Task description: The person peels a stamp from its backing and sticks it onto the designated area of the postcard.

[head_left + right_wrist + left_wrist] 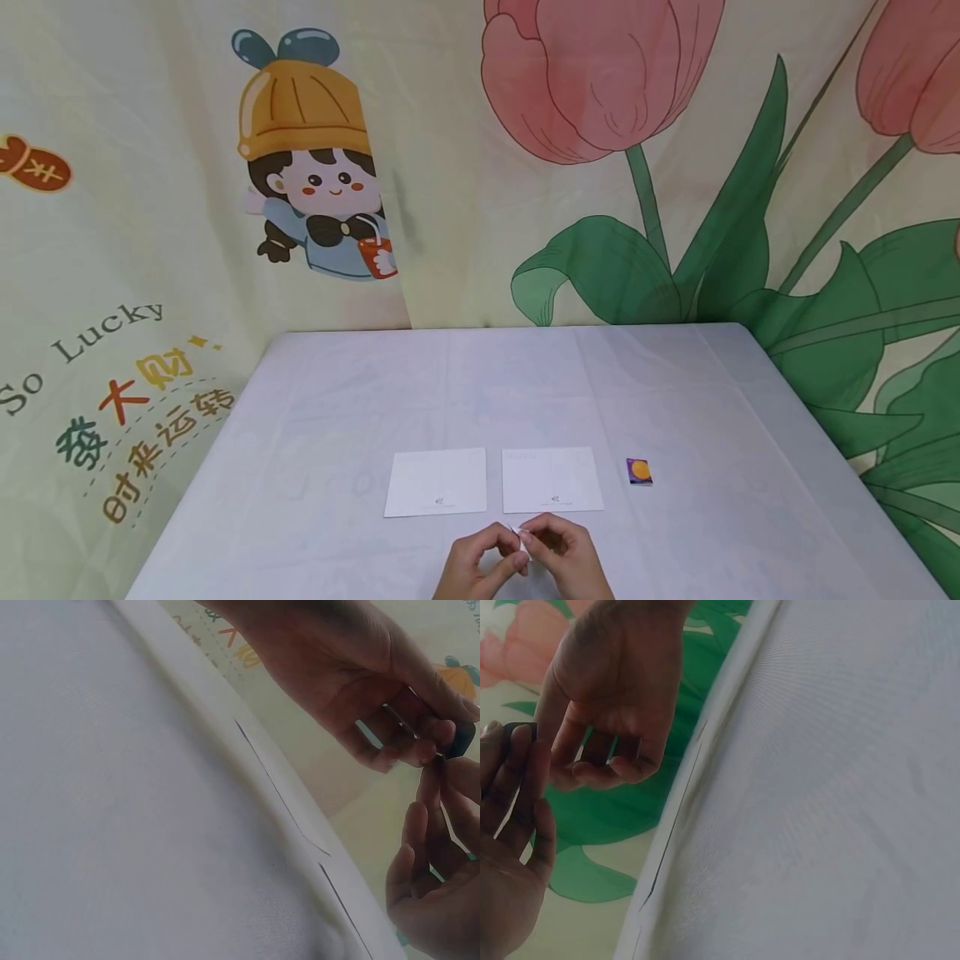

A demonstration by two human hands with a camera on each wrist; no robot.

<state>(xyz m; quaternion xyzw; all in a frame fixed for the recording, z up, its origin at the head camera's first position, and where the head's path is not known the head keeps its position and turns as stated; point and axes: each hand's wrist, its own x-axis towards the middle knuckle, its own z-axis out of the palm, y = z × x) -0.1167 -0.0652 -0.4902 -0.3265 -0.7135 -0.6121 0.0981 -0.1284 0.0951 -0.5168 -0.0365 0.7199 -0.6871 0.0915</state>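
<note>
Just in front of the two white cards, both my hands meet at the fingertips in the head view. My left hand point(480, 560) pinches a small flat white piece point(522, 542) between thumb and forefinger. From the other side, my right hand point(567, 557) pinches the same piece. In the left wrist view the small piece point(519, 733) looks dark, as it does in the right wrist view, where a rounded corner of the piece point(460, 739) shows. Fingers cover most of it, and I cannot tell what it is.
A left white card point(435, 482) and a right white card point(552, 478) lie side by side on the white-covered table point(315, 417). To their right lies a small purple square point(640, 472) with an orange circle. Behind the table hangs a printed cloth point(442, 167).
</note>
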